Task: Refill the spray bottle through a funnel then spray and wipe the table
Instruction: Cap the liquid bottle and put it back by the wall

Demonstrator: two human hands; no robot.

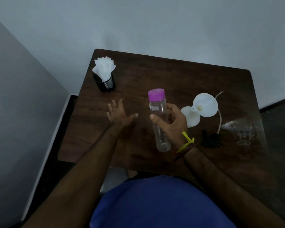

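Head view, left to right. At 10 o'clock on table [179, 76]: black mesh cup [104, 83] stuffed with white tissues [104, 68], upright, well apart from everything else. Soft, weightless; pinch one sheet at the top and pull straight up, else cup probably tips.

Left hand [119, 115] at 9 o'clock of centre, fingers spread and straight, holding nothing, hovering just over the wood or resting on it, cannot tell which.

Centre: clear bottle [159, 122] with purple cap [156, 94], lifted, tilted slightly, cap toward 12. Right hand [172, 121] wrapped round mid-body, thumb across the front. Looks nearly empty, so light; smooth rigid plastic, likely slick if wet. Mid-body grip fine for carrying; for uncapping, probably better to steady low and twist cap with free hand.

At 3 o'clock, just beside right hand: white funnel [204, 106] on its side, mouth facing up-left, touching a white rounded piece [192, 118]. Stiff, light; take by rim.

Further right: black sprayer head [211, 140] with thin tube [219, 119], lying loose. Tube flexible, so lift by head.

At 4 o'clock edge: clear glassy item [242, 130], blurred, identity unclear. Possibly fragile.
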